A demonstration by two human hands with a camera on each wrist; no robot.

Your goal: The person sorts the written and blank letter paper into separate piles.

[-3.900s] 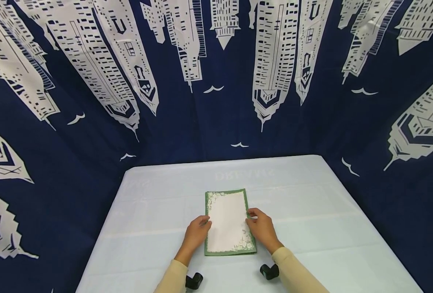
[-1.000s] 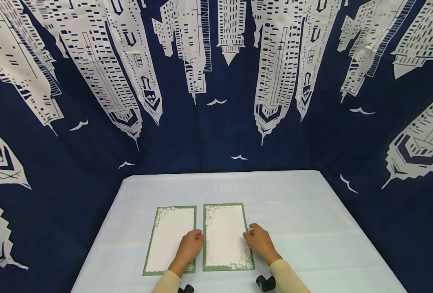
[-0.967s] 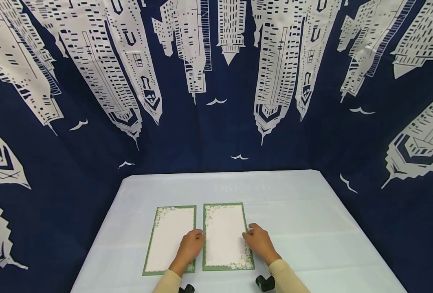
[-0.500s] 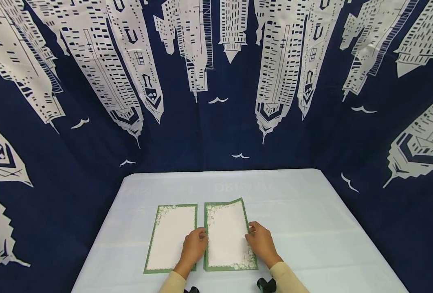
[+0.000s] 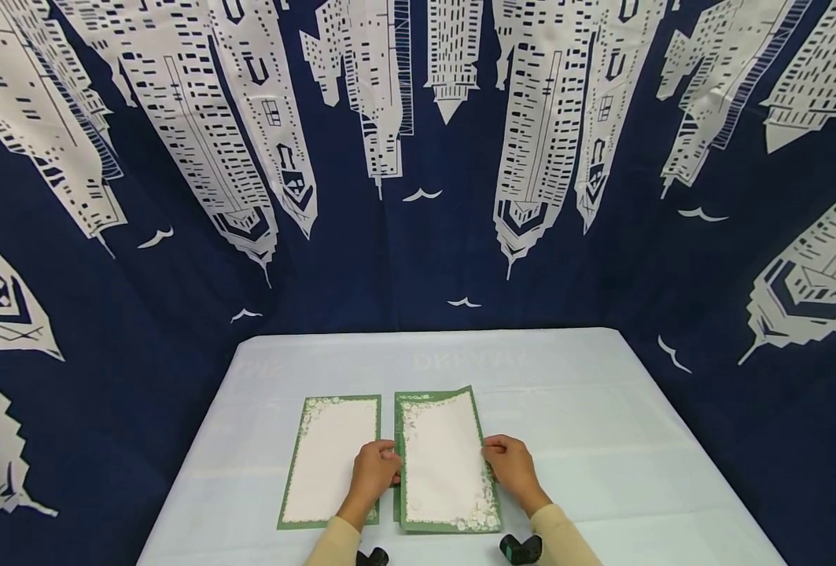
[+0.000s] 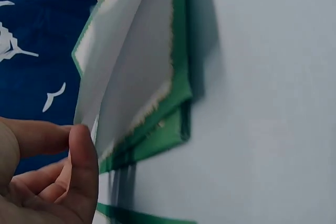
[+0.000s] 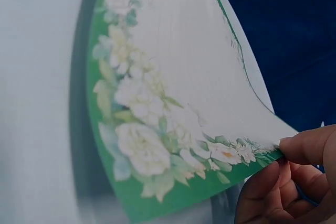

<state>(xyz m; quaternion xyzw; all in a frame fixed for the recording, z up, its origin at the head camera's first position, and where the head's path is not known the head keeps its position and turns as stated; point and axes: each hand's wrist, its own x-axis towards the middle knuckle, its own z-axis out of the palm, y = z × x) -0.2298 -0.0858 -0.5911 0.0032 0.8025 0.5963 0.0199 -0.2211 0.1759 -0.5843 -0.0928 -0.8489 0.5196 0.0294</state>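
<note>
A sheet of stationery paper point(image 5: 449, 464), white with a green floral border, is held between both hands, slightly bowed. My left hand point(image 5: 373, 478) pinches its left edge; in the left wrist view, that hand's thumb and forefinger point(image 6: 84, 150) grip the paper. At the opposite edge my right hand point(image 5: 518, 470) pinches it, and the right wrist view shows the floral corner point(image 7: 147, 150) near the thumb. Beneath the raised sheet lie more matching sheets point(image 5: 398, 503), mostly hidden. To the left, a single matching sheet point(image 5: 329, 456) lies flat, partly covered by my left forearm.
A white cloth covers the table point(image 5: 587, 417). Behind it hangs a navy curtain point(image 5: 418, 251) printed with white buildings and birds. Dark wrist devices point(image 5: 520, 549) sit by both sleeves.
One sheet went from the stack to the left and lies there. Since half a second ago, another has come up off the stack, shifting slightly right and toward me, both hands pinching it.
</note>
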